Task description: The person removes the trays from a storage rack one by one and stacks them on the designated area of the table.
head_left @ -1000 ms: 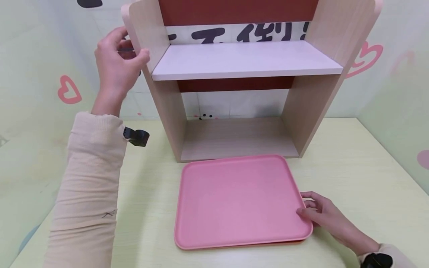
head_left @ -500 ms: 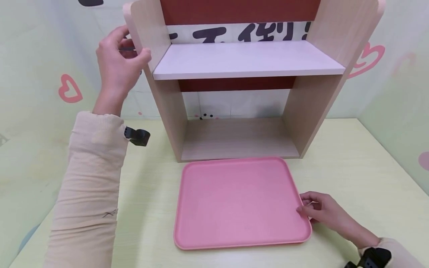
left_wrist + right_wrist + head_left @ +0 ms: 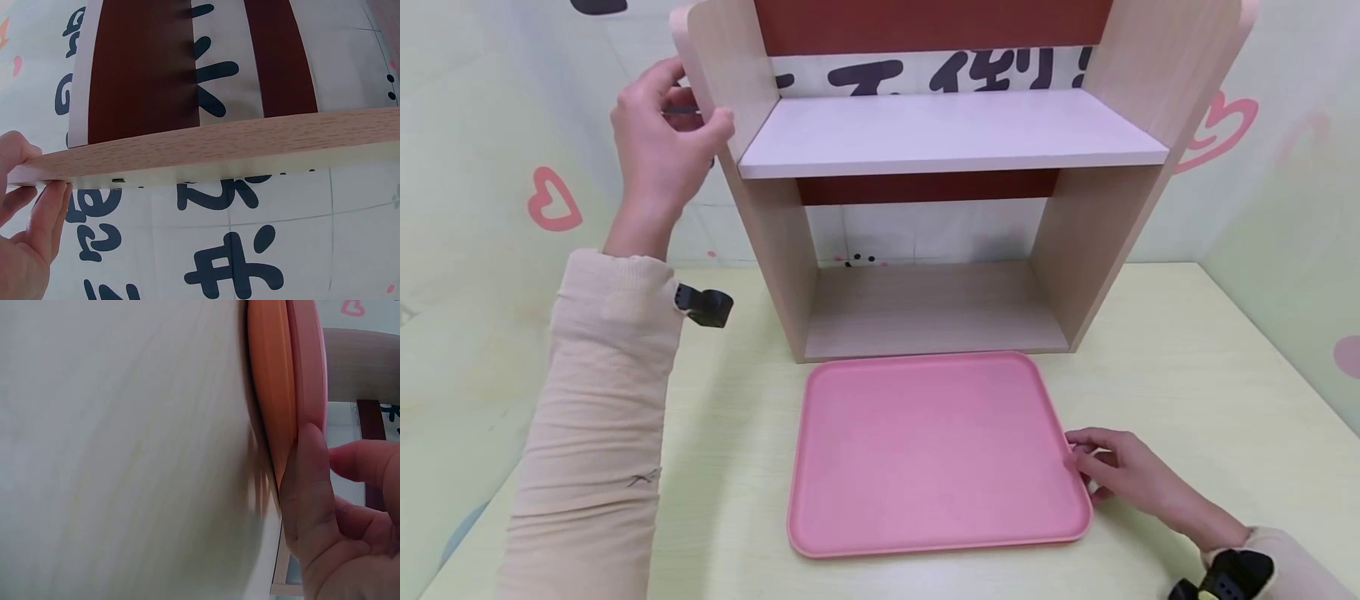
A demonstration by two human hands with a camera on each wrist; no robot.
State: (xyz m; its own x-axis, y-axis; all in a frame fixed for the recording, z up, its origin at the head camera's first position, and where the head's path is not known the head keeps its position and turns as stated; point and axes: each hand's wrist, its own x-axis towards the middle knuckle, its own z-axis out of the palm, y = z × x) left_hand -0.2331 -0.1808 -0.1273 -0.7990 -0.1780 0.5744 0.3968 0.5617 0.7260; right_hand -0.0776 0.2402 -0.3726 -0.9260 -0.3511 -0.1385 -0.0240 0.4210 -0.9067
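Note:
My left hand holds the upper part of the left side panel of a small wooden shelf unit. In the left wrist view its thumb and fingers lie on opposite faces of the panel edge. A pink rectangular tray lies flat in front of the shelf unit. At its right edge is my right hand, whose fingertips touch the rim. The right wrist view shows an orange tray directly beneath the pink one, with a finger pressed along their stacked edges; from the head view the orange tray is hidden.
The shelf unit has a white middle shelf, a wooden bottom board and dark red back strips. It stands on a pale wood table, with patterned sheeting behind and at the sides.
The pink tray has shifted slightly left, and the orange strip below its front edge has gone from sight. My right hand moved a little left with it; my left hand stays on the panel.

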